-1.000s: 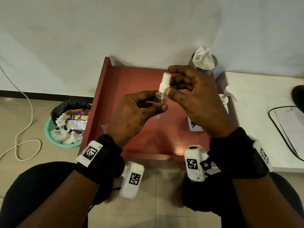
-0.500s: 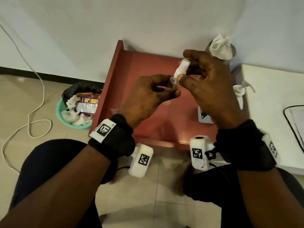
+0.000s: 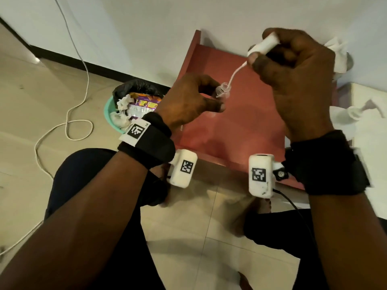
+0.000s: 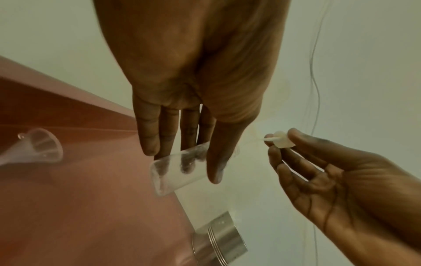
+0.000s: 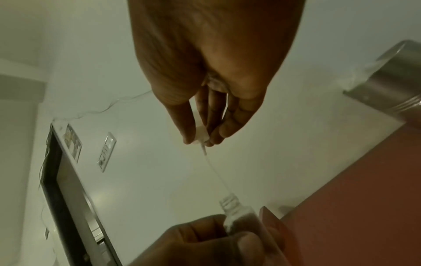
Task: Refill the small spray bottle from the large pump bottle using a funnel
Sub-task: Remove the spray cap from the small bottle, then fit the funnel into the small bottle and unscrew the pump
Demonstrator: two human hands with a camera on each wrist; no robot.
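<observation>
Right hand (image 3: 293, 65) has lifted spray head (image 3: 264, 45) off bottle (image 3: 223, 91).

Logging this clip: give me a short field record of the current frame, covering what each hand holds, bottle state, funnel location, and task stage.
left hand: holds the small clear bottle
right hand: pinches the white spray head
dip tube: lower end in the bottle neck
bottle state: uncapped; fill level unclear
funnel: lying on the red table, untouched
pump bottle: right of the red table, blurred
stage: spray head coming off, refill not started
</observation>
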